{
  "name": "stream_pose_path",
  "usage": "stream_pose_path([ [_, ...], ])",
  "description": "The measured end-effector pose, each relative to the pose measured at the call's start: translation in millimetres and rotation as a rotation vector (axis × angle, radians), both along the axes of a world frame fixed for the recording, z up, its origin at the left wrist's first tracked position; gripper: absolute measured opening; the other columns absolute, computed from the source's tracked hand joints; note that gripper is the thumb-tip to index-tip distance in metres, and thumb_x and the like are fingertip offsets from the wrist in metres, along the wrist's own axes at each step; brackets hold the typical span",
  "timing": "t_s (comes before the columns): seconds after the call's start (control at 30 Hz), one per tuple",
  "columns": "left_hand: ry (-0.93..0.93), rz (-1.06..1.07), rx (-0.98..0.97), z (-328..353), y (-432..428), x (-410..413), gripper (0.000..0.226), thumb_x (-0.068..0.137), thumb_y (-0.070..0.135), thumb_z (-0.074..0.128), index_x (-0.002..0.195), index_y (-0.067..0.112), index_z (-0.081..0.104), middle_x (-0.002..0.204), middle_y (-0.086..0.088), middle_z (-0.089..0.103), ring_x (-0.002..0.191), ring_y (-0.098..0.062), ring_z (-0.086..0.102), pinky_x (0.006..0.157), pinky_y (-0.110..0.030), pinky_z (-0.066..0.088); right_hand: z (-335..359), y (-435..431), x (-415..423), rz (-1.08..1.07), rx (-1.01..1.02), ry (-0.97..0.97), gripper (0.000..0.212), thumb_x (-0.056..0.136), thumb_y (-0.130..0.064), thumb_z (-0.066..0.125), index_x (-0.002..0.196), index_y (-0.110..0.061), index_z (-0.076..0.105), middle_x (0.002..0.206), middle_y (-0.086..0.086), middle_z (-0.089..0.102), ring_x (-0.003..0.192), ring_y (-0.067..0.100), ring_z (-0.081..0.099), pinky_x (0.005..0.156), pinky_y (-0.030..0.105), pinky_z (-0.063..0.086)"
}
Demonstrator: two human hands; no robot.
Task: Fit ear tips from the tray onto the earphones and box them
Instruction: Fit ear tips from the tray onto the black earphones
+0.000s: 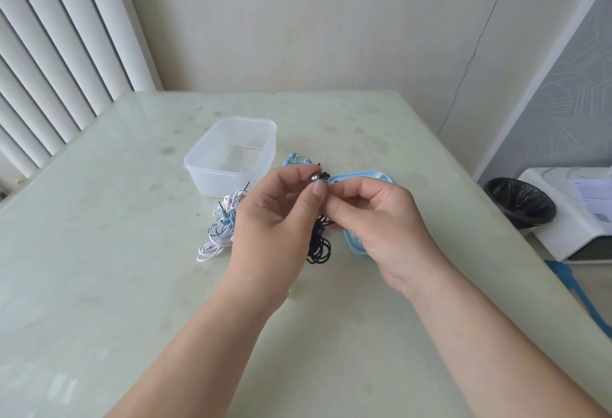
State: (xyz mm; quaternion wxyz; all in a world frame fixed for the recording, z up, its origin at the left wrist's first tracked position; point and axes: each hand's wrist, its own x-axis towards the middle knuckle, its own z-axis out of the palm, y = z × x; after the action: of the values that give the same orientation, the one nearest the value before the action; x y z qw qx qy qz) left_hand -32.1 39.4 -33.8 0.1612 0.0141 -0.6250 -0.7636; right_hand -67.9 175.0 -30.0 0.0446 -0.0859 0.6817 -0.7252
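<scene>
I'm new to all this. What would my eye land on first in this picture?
Two bare hands meet mid-frame over the pale table: the left hand pinches a small metal earbud, the right hand pinches at its dark end, and its black cable dangles below. Behind them on the left stands a clear plastic box, with a tangle of white and blue earphones just in front of it.
</scene>
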Motion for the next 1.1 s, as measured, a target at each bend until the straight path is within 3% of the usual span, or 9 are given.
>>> stream_pose_path([
  [0.07,-0.023,0.003,0.082,-1,0,-1,0.014,0.098,0.008,0.067,0.112,0.009,0.072,0.091,-0.004,0.078,0.082,-0.015,0.074,0.074,-0.026,0.058,4,4,-1,0.049,0.059,0.024,0.005,0.086,-0.012,0.079,0.091,-0.01,0.079,0.085,0.009,0.078,0.081,0.017,0.07,0.075,0.032,0.059],
  [0.13,-0.042,-0.011,0.161,-2,1,-2,0.015,0.098,0.007,0.066,0.112,0.007,0.072,0.092,-0.008,0.078,0.084,-0.018,0.074,0.078,-0.025,0.058,10,14,-8,0.039,0.095,0.026,0.005,0.087,-0.012,0.077,0.088,-0.008,0.08,0.078,0.007,0.076,0.073,0.016,0.067,0.066,0.032,0.053],
  [0.23,-0.089,-0.072,0.172,-4,8,-1,0.014,0.098,0.005,0.066,0.109,0.006,0.073,0.091,-0.01,0.077,0.08,-0.018,0.072,0.074,-0.021,0.057,14,35,-23,-0.195,0.085,0.022,0.016,0.092,-0.02,0.072,0.086,-0.006,0.078,0.07,0.006,0.069,0.062,0.018,0.057,0.053,0.031,0.042],
  [0.33,-0.169,-0.179,0.109,-13,20,3,0.014,0.098,0.003,0.065,0.11,0.006,0.073,0.092,-0.012,0.078,0.078,-0.017,0.072,0.073,-0.021,0.057,7,46,-33,-0.337,0.209,0.046,0.01,0.093,-0.021,0.07,0.087,-0.016,0.075,0.068,0.001,0.069,0.054,0.012,0.053,0.049,0.024,0.04],
  [0.47,-0.278,-0.216,0.018,-27,25,2,0.012,0.1,0.003,0.063,0.108,0.003,0.072,0.085,-0.01,0.075,0.075,-0.014,0.071,0.071,-0.019,0.057,-6,46,-40,-0.287,0.382,0.103,0.009,0.091,-0.016,0.071,0.085,-0.021,0.076,0.074,0.0,0.075,0.063,0.012,0.067,0.062,0.03,0.056],
  [0.6,-0.291,-0.117,-0.07,-29,20,-5,0.012,0.1,0.006,0.064,0.1,0.01,0.075,0.084,-0.005,0.077,0.075,-0.013,0.072,0.07,-0.021,0.059,-16,43,-42,-0.251,0.626,0.198,0.008,0.089,-0.021,0.072,0.083,-0.024,0.076,0.075,-0.01,0.073,0.056,0.001,0.059,0.063,0.026,0.052],
  [0.77,-0.25,-0.028,-0.151,-30,15,-8,0.012,0.099,0.009,0.067,0.103,0.017,0.076,0.092,-0.003,0.079,0.08,-0.014,0.075,0.078,-0.026,0.062,-14,36,-55,-0.209,1.031,0.25,0.01,0.092,-0.021,0.064,0.088,-0.022,0.073,0.091,-0.01,0.071,0.083,0.02,0.065,0.074,0.034,0.056],
  [0.9,-0.234,-0.061,-0.097,-29,15,-8,0.014,0.098,0.008,0.068,0.105,0.017,0.076,0.089,0.002,0.078,0.079,-0.011,0.075,0.079,-0.026,0.062,-6,30,-65,-0.197,1.251,0.273,0.012,0.09,-0.015,0.061,0.08,-0.014,0.067,0.079,0.0,0.066,0.069,0.027,0.055,0.058,0.028,0.042],
  [1.1,-0.219,-0.135,0.07,-25,15,-6,0.018,0.099,0.007,0.066,0.112,0.017,0.074,0.091,0.001,0.077,0.083,-0.016,0.073,0.077,-0.023,0.058,-5,26,-77,-0.108,1.298,0.156,0.015,0.09,-0.024,0.066,0.075,-0.026,0.069,0.083,-0.003,0.067,0.074,0.025,0.065,0.056,0.025,0.04],
])
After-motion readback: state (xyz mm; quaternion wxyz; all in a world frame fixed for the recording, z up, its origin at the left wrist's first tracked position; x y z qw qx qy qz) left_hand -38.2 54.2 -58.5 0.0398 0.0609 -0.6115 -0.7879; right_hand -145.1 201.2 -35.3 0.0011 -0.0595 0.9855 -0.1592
